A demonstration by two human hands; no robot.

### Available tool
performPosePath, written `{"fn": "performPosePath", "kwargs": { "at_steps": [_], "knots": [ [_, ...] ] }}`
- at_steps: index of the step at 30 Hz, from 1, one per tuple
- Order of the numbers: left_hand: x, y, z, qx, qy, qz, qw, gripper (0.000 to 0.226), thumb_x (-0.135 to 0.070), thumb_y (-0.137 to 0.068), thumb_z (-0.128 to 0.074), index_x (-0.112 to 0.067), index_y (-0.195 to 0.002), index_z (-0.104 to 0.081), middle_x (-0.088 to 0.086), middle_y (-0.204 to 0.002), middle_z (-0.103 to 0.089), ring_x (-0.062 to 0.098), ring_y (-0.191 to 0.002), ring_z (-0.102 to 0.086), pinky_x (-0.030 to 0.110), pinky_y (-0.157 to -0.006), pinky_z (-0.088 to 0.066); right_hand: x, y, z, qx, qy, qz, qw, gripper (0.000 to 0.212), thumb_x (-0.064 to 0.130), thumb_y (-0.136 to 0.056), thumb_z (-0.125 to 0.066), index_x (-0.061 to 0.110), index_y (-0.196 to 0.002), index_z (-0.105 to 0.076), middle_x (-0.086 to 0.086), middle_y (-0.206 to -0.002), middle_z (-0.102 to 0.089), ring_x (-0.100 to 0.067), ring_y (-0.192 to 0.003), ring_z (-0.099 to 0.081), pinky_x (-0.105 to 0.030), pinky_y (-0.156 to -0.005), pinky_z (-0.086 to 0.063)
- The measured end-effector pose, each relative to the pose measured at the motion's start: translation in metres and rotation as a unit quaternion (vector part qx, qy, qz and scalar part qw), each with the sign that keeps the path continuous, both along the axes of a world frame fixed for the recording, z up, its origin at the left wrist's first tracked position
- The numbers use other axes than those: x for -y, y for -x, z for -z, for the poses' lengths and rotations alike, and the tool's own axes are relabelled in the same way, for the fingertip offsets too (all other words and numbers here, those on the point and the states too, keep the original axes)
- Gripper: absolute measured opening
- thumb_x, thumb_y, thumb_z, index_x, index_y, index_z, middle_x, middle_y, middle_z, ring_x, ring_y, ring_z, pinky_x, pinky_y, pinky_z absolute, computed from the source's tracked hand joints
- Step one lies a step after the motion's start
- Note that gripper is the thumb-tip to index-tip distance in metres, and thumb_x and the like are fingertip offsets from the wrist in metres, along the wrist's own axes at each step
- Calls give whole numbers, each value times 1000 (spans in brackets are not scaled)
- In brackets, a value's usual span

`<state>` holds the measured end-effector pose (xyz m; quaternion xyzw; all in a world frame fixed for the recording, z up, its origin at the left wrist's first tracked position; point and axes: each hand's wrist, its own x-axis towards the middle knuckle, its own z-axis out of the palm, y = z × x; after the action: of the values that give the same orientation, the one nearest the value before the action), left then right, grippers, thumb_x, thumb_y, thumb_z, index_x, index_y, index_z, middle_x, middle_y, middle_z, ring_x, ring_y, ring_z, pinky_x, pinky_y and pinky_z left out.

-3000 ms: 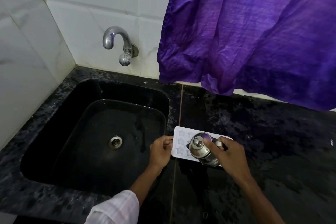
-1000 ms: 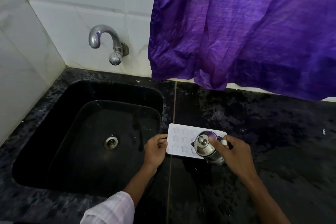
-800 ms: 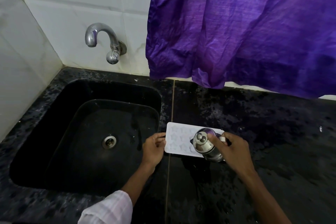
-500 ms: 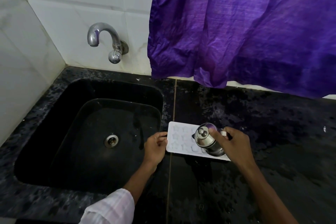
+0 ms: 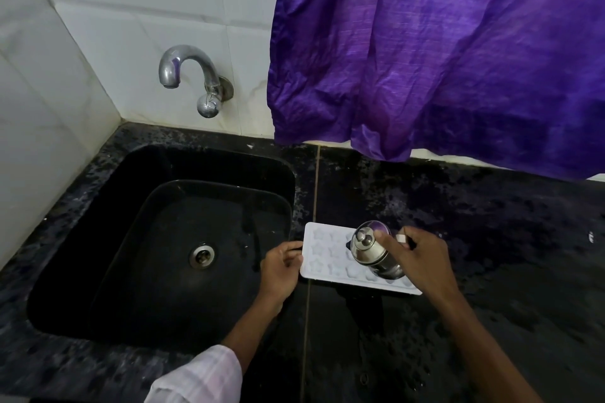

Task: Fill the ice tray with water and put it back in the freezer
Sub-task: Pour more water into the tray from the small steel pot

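Holding a steel jug (image 5: 373,253) tilted over the white ice tray (image 5: 327,255) on the desk (image 5: 491,239).
Gripping it with right hand (image 5: 422,262) fingers (image 5: 382,236) curled; pinching the tray's left edge with the left hand (image 5: 280,267).

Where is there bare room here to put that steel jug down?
Bare counter lies right of the tray and behind it, up to the curtain. The sink is bare too. Crowded: the tray, with the jug, left hand and right hand.
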<state>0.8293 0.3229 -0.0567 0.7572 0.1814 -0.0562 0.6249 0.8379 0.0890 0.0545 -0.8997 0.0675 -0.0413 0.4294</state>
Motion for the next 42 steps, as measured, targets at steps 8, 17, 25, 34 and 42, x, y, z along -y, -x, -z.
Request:
{"fn": "performPosePath", "kwargs": {
  "at_steps": [8,17,25,34,42],
  "knots": [
    [0,0,1,-3,6,-1,1000,28,1,-93,-60,-13,-115,-71,-2,-98,-76,8,-92,-72,28,-88,-58,0,-4,-2,8,9,-9,1000,53,36,-81,-76,13,-55,-37,0,-51,-39,-8,-48,-32,-18,-49,-33],
    [0,0,-2,-8,6,0,1000,29,2,-93,-59,-10,-116,-70,1,-100,-76,9,-93,-71,23,-86,-57,1,-7,-1,16,11,-10,1000,52,36,-82,-76,10,-56,-39,-1,-51,-40,-8,-47,-32,-17,-49,-33],
    [0,1,-5,-11,12,0,1000,28,2,-94,-59,-12,-116,-69,-1,-98,-75,6,-93,-71,20,-83,-57,1,-14,1,13,4,1,1000,54,39,-82,-76,10,-57,-37,0,-52,-38,-9,-51,-32,-20,-50,-30],
    [0,1,-5,-11,8,3,1000,28,1,-94,-60,-13,-116,-70,0,-100,-76,7,-92,-72,20,-83,-57,2,-26,0,17,9,3,1000,55,40,-82,-76,7,-56,-40,-2,-53,-41,-11,-51,-36,-19,-51,-33],
    [0,2,-5,-11,6,0,1000,27,0,-94,-60,-13,-116,-70,0,-99,-76,6,-92,-72,14,-76,-55,3,-32,2,19,14,-1,1000,58,40,-82,-76,-1,-60,-41,-4,-54,-41,-11,-52,-36,-19,-51,-33]
  ]
}}
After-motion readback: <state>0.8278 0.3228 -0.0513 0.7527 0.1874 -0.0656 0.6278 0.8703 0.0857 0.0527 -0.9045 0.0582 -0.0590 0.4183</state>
